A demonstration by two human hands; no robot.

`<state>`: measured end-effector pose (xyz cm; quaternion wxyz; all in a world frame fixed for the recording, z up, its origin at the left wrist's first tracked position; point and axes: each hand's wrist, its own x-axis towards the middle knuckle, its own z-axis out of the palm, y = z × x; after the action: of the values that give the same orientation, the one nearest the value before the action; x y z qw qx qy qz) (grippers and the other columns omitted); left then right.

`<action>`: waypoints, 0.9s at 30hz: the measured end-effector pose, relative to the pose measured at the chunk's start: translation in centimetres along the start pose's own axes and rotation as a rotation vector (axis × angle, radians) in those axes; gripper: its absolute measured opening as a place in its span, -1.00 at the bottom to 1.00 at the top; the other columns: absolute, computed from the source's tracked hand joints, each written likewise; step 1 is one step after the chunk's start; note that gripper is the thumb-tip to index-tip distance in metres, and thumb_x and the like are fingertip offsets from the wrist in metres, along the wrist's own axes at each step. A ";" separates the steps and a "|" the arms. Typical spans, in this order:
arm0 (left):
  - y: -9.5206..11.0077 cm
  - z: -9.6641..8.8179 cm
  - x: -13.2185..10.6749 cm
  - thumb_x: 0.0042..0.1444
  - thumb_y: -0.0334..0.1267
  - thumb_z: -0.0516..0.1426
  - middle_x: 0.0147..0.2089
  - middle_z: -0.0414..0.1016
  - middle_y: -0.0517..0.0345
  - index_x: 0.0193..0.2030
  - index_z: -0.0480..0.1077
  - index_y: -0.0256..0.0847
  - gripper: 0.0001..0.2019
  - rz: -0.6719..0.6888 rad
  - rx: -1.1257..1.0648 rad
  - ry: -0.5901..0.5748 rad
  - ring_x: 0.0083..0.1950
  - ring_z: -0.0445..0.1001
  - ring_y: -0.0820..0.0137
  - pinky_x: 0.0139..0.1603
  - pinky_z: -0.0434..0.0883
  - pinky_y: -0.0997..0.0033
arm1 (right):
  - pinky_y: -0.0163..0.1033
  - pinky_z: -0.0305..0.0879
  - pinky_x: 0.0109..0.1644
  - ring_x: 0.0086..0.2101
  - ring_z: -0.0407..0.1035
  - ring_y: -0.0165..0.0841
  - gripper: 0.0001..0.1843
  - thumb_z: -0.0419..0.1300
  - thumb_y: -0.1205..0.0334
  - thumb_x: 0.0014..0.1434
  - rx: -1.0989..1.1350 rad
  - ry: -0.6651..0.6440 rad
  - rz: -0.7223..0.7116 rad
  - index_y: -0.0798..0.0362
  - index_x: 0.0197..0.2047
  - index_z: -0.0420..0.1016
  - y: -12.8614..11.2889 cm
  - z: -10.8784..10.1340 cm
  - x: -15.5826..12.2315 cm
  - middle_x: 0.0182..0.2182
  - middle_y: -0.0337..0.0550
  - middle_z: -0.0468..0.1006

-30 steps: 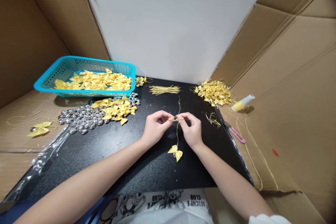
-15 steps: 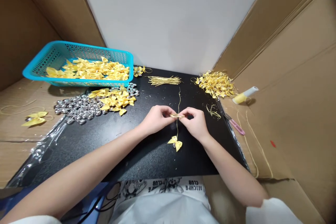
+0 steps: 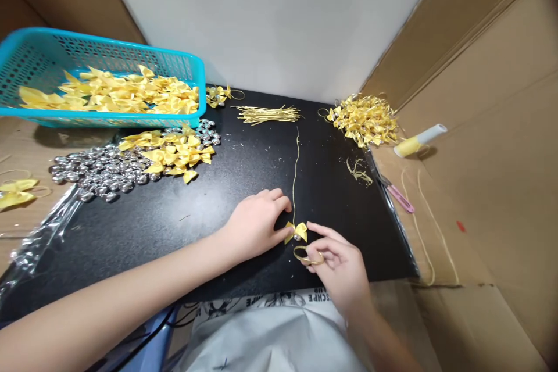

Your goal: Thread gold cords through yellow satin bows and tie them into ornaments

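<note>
A yellow ribbon bow (image 3: 301, 229) with a small silver bell lies on the black tabletop, and a thin gold cord (image 3: 296, 171) runs away from it. My left hand (image 3: 257, 224) rests at its left. The thumb tip touches the bow's left wing, while the curled index finger stays apart from the thumb. My right hand (image 3: 342, 264) is closed on a gold ring-shaped loop (image 3: 300, 253), just below the bow. Its index finger stretches out to the bow's right wing. Part of the loop is hidden by the fingers.
At the left stand a blue basket (image 3: 198, 87) of yellow bows, silver bells (image 3: 104, 168) and loose bows (image 3: 178, 154). Gold cord pieces (image 3: 268, 115) lie at the back. At the right are bows with bells (image 3: 364, 119), pink-handled snips (image 3: 400, 197) and a spool (image 3: 418, 142).
Both hands have come nearer and down to the bow. The gold loop, earlier between both hands over the cord, is now in the right hand alone. The view has shifted closer.
</note>
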<state>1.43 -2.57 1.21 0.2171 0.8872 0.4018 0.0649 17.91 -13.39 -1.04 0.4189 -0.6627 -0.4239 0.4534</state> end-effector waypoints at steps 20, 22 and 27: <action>0.6 1.5 -2.2 0.16 -0.13 0.12 -0.19 0.46 0.08 -0.21 0.41 -0.17 -0.82 0.017 -0.170 0.021 -0.13 0.42 0.22 -0.15 0.33 0.22 | -0.31 0.47 -0.31 -0.32 0.47 -0.33 -0.87 0.31 0.24 0.06 0.090 -0.001 -0.133 0.06 -0.48 0.63 -0.2 0.0 1.2 -0.35 -0.05 0.53; 0.5 1.4 -2.1 0.18 -0.12 0.11 -0.17 0.47 0.08 -0.18 0.43 -0.17 -0.81 0.046 -0.253 0.036 -0.12 0.42 0.23 -0.12 0.33 0.22 | -0.31 0.46 -0.30 -0.32 0.48 -0.32 -0.87 0.33 0.23 0.04 0.144 -0.002 -0.138 0.04 -0.50 0.63 -0.3 -0.2 1.3 -0.37 -0.05 0.53; 0.4 1.0 -1.8 0.17 -0.10 0.11 -0.30 0.48 0.11 -0.17 0.46 -0.20 -0.76 -0.075 -0.697 -0.016 -0.39 0.39 0.42 -0.38 0.33 0.43 | -0.30 0.46 -0.28 -0.37 0.47 -0.36 -0.87 0.36 0.21 0.02 0.271 -0.020 -0.135 0.01 -0.53 0.63 -0.1 -0.7 1.6 -0.38 -0.09 0.53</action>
<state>0.78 -4.52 0.61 0.5124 0.7450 0.3859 0.1831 18.96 -12.03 -1.19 0.5299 -0.5655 -0.4065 0.4840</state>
